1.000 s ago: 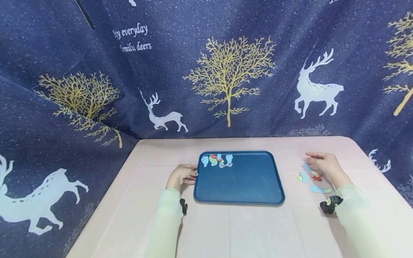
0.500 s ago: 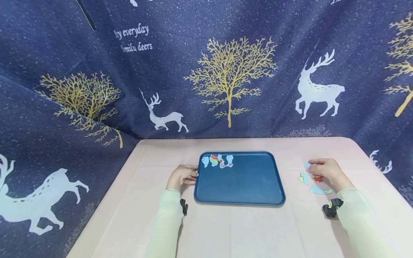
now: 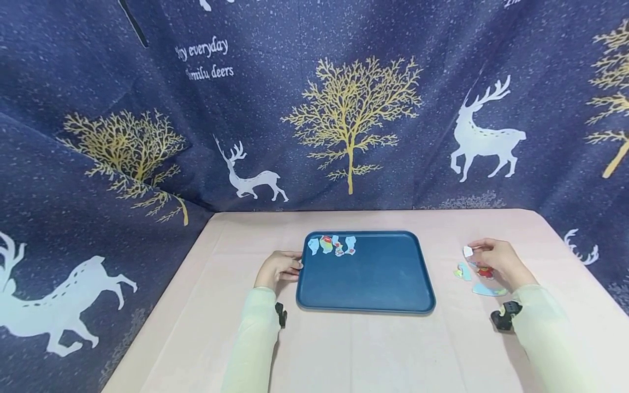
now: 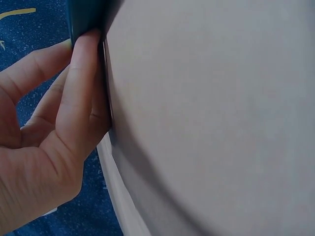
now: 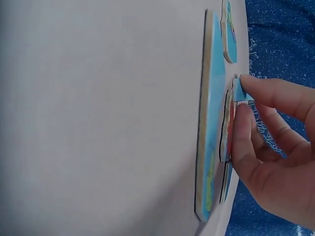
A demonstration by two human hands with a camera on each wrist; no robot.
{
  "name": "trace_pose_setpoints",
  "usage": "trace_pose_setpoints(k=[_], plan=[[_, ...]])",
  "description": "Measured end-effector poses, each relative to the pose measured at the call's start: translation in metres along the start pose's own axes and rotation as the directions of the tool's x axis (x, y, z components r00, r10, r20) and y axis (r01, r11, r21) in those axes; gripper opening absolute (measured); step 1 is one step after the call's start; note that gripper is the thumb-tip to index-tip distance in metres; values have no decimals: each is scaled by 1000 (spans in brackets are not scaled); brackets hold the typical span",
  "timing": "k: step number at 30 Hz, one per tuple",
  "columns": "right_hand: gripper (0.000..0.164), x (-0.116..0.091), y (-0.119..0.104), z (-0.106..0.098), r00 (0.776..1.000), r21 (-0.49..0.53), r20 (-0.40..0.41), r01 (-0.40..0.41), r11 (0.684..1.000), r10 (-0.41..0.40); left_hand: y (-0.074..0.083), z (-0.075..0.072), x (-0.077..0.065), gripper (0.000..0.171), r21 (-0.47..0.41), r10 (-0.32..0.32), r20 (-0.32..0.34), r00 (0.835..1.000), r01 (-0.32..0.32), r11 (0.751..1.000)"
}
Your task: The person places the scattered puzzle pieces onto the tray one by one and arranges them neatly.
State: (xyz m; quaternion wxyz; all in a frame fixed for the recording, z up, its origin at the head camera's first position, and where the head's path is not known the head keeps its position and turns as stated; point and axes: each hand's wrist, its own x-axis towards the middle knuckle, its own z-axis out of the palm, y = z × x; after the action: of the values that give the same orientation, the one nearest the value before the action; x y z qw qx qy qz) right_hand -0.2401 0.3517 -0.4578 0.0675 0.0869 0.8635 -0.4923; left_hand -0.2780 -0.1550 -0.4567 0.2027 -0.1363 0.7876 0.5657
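My left hand (image 3: 280, 268) is at the left rim of a dark blue tray (image 3: 366, 284); the left wrist view has thumb and fingers gripping that rim (image 4: 86, 19). Right of the tray, my right hand (image 3: 498, 259) pinches a small jigsaw puzzle piece (image 3: 468, 251) between thumb and fingers. Pale in the head view, this piece (image 5: 240, 91) looks light blue in the right wrist view and stands tilted. Close by lie a red-figured piece (image 3: 485, 272), partly under the hand, a small blue-and-yellow piece (image 3: 463, 271) and a larger light blue piece (image 3: 488, 291).
Several puzzle pieces (image 3: 326, 245) form a row in the tray's far left corner. A pale pink cloth (image 3: 383, 349) covers the table. Behind it hangs a dark blue curtain (image 3: 403, 191) printed with deer and trees.
My right hand has come down slightly toward the pieces and taken one between its fingertips, tilting it so its pale face shows. The left hand stays at the tray rim.
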Motion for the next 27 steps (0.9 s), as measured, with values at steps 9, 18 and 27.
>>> trace_pose_setpoints(k=[9,18,27], plan=[[48,1,0,-1,999,55,-19,31,998,-30,1,2,-1,47,-7,8,8,1000,-8,1000],[52,2,-17,2,999,180,20,44,983,-48,2,3,0,47,-8,5,9,1000,-5,1000],[49,9,-41,23,994,159,39,98,982,-106,1,0,-1,48,6,4,13,1000,-5,1000]])
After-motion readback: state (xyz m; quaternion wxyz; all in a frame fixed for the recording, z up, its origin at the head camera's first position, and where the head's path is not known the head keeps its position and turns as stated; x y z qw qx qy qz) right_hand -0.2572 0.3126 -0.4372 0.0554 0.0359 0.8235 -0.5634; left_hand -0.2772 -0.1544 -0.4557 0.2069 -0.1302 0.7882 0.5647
